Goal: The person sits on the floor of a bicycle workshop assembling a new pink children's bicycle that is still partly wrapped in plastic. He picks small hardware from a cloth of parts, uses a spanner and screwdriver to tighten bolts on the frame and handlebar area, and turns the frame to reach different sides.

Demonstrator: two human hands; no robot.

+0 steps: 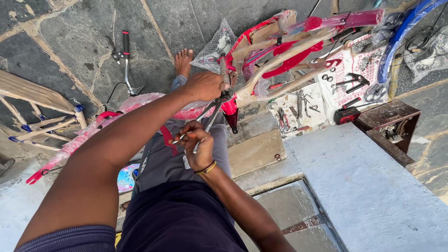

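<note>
My left hand [205, 86] is closed over the top of a red bicycle frame [140, 103] wrapped in clear plastic, which lies across my lap. Just below it, my right hand [196, 144], with a thin band on the wrist, grips the handle of a metal spanner [209, 122]. The spanner's head reaches up to a fitting right under my left hand, beside a red end piece [231, 111]. What the head bites on is hidden by my fingers.
A handlebar with a red and black grip [125, 46] lies on the stone floor by my bare foot [183, 60]. Another wrapped red frame [289, 46], loose tools on a white sack [303, 105], a blue curved guard [401, 32], a wooden box [389, 119] and a concrete step [368, 186] are to the right.
</note>
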